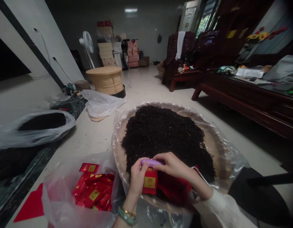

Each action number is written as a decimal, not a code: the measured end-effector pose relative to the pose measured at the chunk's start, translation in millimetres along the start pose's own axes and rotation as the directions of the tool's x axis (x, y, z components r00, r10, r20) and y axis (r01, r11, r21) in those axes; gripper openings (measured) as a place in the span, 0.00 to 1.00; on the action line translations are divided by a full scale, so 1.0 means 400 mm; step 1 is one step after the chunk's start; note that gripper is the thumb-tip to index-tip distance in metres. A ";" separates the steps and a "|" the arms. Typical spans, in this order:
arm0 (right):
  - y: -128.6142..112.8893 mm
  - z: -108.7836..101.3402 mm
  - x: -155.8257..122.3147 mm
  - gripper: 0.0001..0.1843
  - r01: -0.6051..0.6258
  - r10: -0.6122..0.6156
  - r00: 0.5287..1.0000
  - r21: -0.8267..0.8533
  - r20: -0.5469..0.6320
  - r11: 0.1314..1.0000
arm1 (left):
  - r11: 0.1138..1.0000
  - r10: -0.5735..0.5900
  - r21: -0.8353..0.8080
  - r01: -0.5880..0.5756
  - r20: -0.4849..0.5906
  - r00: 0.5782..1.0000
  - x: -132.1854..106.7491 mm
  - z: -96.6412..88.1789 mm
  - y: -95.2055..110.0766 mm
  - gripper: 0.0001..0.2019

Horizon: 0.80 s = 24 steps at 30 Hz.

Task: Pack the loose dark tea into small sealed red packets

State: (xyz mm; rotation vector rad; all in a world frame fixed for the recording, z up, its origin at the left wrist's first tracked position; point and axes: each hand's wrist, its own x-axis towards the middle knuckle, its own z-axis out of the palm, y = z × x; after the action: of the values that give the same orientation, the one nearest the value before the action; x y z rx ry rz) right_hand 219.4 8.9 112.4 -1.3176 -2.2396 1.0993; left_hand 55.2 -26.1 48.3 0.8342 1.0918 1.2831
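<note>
A small red foil packet (150, 183) with a gold square hangs upright over the near rim of a wide round basket (116, 144). A purple mini bag sealer (151, 162) lies across its top edge. My left hand (137, 175) is closed at the packet's upper left corner and the sealer's left end. My right hand (169, 163) pinches the sealer's right end. Dark, twisted dry tea leaves (165, 133) are heaped in the plastic-lined basket. Under my right forearm lies more red packaging (173, 188), partly hidden.
Left of the basket, a clear plastic bag (59, 186) holds several red packets (94, 193). Another bag (15, 139) with dark contents sits on a ledge. Behind stand a round wooden stool (106, 80) and a fan (87, 42). Dark wooden furniture (246, 104) lines the right.
</note>
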 end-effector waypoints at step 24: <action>0.155 -0.114 -0.024 0.23 -0.237 0.142 0.942 -0.304 -0.304 0.923 | 0.987 -0.159 0.032 0.156 0.088 0.983 0.007 -0.012 -0.004 0.23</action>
State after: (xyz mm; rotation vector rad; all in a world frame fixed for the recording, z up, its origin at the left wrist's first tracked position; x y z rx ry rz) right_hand 289.1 38.8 96.8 -1.7390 -2.1830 0.5495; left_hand 51.1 -24.2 45.0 0.8007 1.0815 1.0918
